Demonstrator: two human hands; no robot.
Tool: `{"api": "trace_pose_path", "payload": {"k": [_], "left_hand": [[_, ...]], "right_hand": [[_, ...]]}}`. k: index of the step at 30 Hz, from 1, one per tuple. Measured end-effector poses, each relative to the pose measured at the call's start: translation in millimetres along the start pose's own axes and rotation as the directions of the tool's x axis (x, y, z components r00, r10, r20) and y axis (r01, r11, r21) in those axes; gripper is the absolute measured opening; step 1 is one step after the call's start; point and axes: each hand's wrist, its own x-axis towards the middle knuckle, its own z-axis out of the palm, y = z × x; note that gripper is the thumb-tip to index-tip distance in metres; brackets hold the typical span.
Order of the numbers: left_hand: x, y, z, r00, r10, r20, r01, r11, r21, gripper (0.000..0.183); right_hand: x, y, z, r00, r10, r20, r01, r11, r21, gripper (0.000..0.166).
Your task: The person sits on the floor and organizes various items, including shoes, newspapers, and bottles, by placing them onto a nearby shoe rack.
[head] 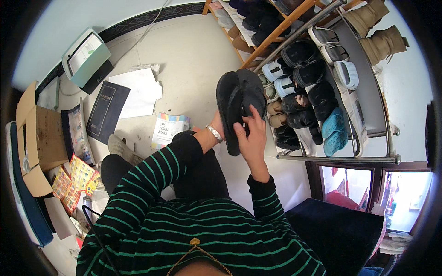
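Note:
A pair of black flip-flops [228, 103] is held up before me, side by side and overlapping, toes pointing away. My left hand [217, 127], with a silver bracelet at the wrist, grips them from the left side; its fingers are mostly hidden behind the soles. My right hand [253, 138] lies against the near part of the right flip-flop, thumb and fingers spread over its footbed and the edge of the left one. Just right of the flip-flops stands a metal shoe rack [338, 159] filled with shoes, among them blue perforated clogs [334, 138] and white-soled sneakers [285, 86].
A wooden shoe shelf [276, 38] stands beyond the metal rack, which bears tan boots [383, 45] on top. Papers [134, 91], a dark flat folder [107, 112] and a yoga mat leaflet [170, 129] lie on the floor. An open cardboard box [51, 138] is at the left.

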Motion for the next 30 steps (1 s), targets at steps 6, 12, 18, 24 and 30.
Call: {"api": "trace_pose_path", "payload": {"k": [6,12,18,24,30], "left_hand": [[0,-4,-1,0.994,-0.022,-0.11,0.016,0.998,-0.057,0.034],[1,-8,-4,0.973,-0.044,-0.227,0.04,0.999,-0.022,0.04],[7,-21,-9,0.966,-0.086,-0.244,0.099,0.994,0.044,0.041],[6,-16,8,0.967,-0.019,-0.254,0.06,0.986,0.154,0.045],[10,-14,0,0.968,-0.065,-0.243,0.078,0.996,0.045,0.048]], "right_hand": [[6,8,2,0.993,-0.077,-0.087,0.067,0.991,-0.116,0.013],[4,15,13,0.987,-0.112,-0.114,0.078,0.961,-0.267,0.013],[-6,24,10,0.939,0.34,-0.058,-0.336,0.939,0.072,0.02],[-13,27,-20,0.964,0.03,-0.263,-0.069,0.987,-0.142,0.035],[-60,53,-51,0.516,0.684,0.516,-0.756,0.081,0.649,0.051]]}}
